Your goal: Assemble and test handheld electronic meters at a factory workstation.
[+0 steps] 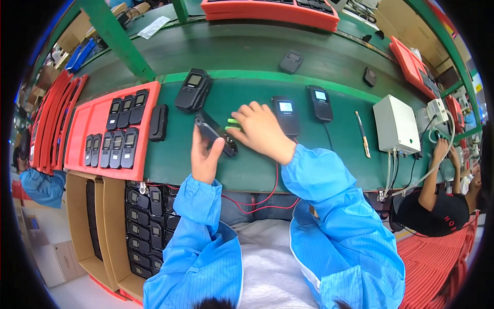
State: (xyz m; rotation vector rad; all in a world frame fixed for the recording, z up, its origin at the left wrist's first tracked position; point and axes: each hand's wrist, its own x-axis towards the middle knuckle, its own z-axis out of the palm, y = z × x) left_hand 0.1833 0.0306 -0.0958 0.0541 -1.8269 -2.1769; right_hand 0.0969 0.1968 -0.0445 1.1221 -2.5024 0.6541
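Left hand (206,159): gripping a black handheld device (208,129).
Right hand (263,133): fingers curled at bright-green pieces (233,121), grip unclear.
Workbench (339,147): green, beneath both hands.
Tray (90,116): red, left, bearing similar devices (117,149).
Device: tilted, between the hands.

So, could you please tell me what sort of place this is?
Probably an electronics assembly or testing line: a red tray of black handheld devices, a green workbench, and a cardboard box packed with more.

Grn bench (342,139), grn frame (116,38) — pale floor (77,291) lower L.
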